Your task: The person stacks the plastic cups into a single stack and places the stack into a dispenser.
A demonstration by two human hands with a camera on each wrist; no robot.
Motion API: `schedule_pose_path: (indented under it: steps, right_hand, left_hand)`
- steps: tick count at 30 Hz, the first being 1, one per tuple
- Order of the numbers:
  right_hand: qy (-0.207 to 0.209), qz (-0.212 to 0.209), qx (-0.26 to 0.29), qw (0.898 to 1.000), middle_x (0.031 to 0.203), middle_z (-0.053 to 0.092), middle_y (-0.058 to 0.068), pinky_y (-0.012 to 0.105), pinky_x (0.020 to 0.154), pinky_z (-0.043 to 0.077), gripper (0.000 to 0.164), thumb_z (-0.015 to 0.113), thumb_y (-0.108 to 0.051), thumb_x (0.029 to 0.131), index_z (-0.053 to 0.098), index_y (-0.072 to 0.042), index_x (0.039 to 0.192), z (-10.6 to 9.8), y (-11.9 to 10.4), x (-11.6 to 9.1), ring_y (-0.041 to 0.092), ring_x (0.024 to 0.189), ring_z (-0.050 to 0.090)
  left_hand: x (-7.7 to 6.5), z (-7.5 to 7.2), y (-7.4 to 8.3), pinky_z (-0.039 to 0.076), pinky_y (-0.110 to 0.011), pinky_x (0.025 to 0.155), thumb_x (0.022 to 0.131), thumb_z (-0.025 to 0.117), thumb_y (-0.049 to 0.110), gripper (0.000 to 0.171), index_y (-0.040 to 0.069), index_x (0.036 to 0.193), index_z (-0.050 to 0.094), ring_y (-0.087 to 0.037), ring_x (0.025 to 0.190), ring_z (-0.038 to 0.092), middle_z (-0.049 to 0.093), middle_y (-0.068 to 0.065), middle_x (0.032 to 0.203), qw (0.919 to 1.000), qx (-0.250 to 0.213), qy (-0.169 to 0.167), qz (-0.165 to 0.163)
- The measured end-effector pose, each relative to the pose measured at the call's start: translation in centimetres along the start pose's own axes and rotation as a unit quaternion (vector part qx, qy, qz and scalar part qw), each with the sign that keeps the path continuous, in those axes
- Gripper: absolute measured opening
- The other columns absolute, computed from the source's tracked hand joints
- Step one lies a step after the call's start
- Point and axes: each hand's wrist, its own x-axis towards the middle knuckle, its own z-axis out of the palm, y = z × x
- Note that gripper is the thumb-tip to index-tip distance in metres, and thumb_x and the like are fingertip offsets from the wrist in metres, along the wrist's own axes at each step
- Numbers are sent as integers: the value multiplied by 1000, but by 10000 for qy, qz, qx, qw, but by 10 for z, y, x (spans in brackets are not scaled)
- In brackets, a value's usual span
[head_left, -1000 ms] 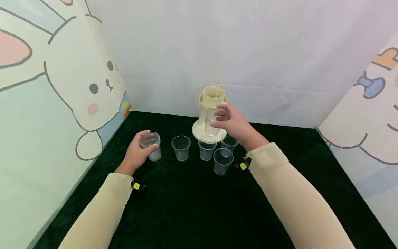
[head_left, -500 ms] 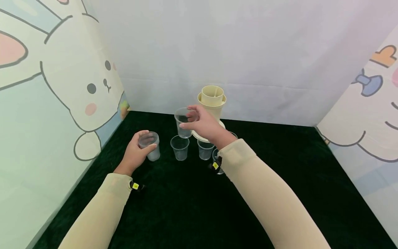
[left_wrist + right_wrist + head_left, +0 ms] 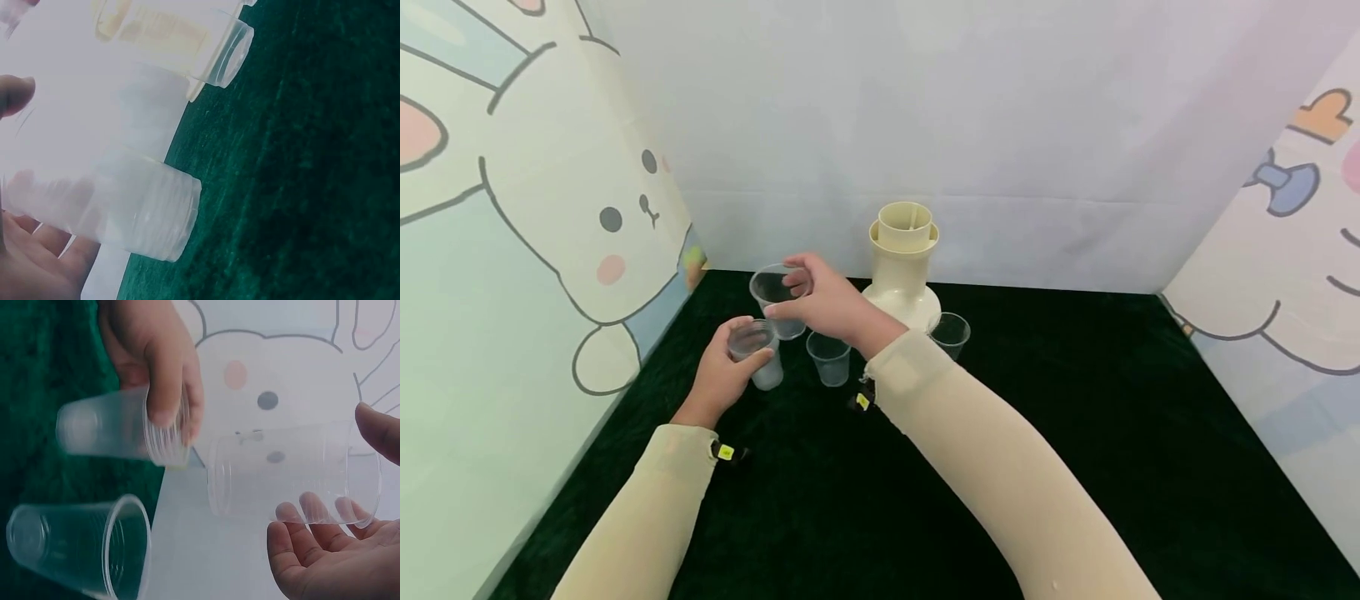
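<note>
a white backdrop (image 3: 1000, 108) and, on the left, a rabbit picture (image 3: 580, 192) rise around a dark green tablecloth (image 3: 1060, 358). the left hand (image 3: 718, 375) curls its fingers and thumb around an upright stack of clear cups (image 3: 767, 375). the right hand (image 3: 829, 302) has 1 clear cup (image 3: 767, 288) between thumb and bent fingers, raised above the stack and just beyond it. 1 loose cup (image 3: 829, 363) stands right of the stack; another cup (image 3: 951, 332) stands near a cream stand (image 3: 901, 271).
</note>
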Motion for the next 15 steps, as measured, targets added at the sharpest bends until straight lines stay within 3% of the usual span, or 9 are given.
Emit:
schedule_pose_path:
  steps: [5,15]
  right_hand:
    - [-63,-49,60,9999,141,54,3,41,102,50,75,79,-29,94,39,-15,156,17,-1,8,23,132,51]
    - [-143,-22,180,9997,139,55,1,39,101,49,72,79,-30,94,41,-18,154,39,4,19,23,132,51]
  left_hand:
    - [0,-3,-2,40,-59,103,97,69,50,81,8,155,33,-37,133,46,43,-18,151,9998,191,44,-64]
    - [-2,-5,3,44,-60,102,97,69,51,86,11,159,26,-40,127,49,43,-22,148,9986,42,-135,-505]
